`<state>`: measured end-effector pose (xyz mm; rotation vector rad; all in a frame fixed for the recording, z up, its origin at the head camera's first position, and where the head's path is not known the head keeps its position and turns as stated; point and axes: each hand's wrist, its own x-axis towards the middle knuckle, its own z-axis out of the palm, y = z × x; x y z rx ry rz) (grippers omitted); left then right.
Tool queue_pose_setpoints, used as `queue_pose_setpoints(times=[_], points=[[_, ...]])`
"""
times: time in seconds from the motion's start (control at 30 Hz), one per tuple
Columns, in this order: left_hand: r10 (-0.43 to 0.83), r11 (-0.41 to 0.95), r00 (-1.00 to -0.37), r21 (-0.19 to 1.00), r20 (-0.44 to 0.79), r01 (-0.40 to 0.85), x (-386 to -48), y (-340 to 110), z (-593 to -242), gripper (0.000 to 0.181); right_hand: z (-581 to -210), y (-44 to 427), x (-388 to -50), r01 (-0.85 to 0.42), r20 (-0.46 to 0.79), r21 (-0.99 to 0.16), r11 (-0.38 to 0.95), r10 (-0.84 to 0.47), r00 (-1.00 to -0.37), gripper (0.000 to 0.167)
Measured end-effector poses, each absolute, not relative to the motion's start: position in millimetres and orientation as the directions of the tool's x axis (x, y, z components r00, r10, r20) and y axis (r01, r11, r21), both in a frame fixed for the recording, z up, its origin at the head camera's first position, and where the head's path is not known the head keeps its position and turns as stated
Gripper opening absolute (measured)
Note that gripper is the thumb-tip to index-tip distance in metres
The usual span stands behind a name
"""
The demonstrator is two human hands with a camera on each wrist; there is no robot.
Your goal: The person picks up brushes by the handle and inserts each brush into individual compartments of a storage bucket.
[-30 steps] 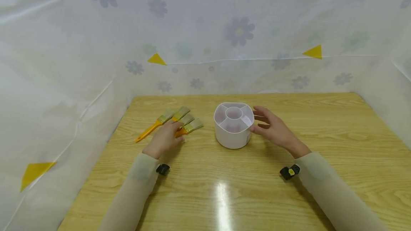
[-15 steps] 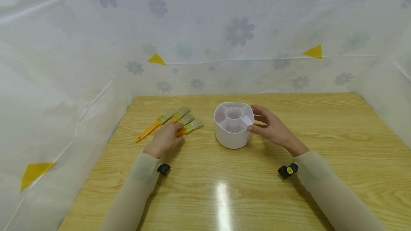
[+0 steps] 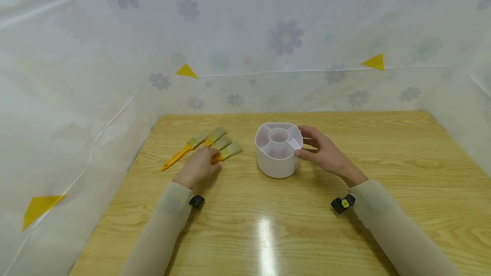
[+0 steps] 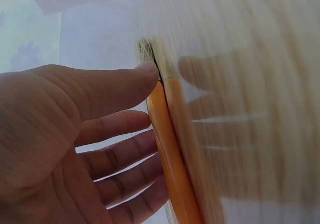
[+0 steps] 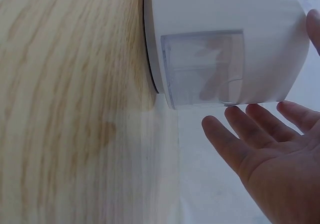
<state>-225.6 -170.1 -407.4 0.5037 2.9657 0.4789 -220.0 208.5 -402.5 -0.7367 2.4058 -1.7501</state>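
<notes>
In the head view, several paintbrushes with orange handles and pale bristles lie fanned out on the table's left. My left hand [image 3: 197, 166] is over the nearest paintbrush [image 3: 230, 151] and covers much of its handle. The left wrist view has the thumb by the bristle end and the fingers along the other side of that orange handle [image 4: 169, 154]; I pinch it low against the tabletop. A white round organizer [image 3: 278, 167] with divided compartments stands upright at centre. Beside it my right hand [image 3: 326, 154] touches its right side, thumb near the rim, fingers [image 5: 252, 131] nearly straight.
The leftmost paintbrush [image 3: 178, 158] lies slanted, its bristles pointing away. A clear panel [image 5: 205, 68] is set in the organizer's wall. The wooden table [image 3: 299, 233] meets a flowered plastic sheet [image 3: 245, 33] at the back and sides.
My right hand has moved slightly left and come against the organizer. The left hand has shifted a little to the right at the nearest paintbrush. Brushes and organizer keep their places.
</notes>
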Motion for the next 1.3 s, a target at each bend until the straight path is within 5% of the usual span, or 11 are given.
queue_pose_setpoints(times=[0.43, 1.03, 1.3], points=[[0.34, 0.9, -0.939, 0.304, -0.045, 0.312, -230.8, -167.9, -410.2, 0.038, -400.2, 207.2, -218.9, -0.331, 0.213, -0.915, 0.229, -0.423, -0.881, 0.07], [0.376, 0.875, -0.924, 0.354, -0.071, 0.329, -233.1, -166.3, -410.7, 0.014, -399.0, 207.3, -217.8, -0.341, 0.215, -0.908, 0.245, -0.428, -0.878, 0.069], [0.342, 0.896, -0.931, 0.343, -0.128, 0.282, -233.3, -164.3, -407.4, 0.049, -398.6, 206.3, -218.7, -0.334, 0.219, -0.92, 0.206, -0.438, -0.872, 0.066]])
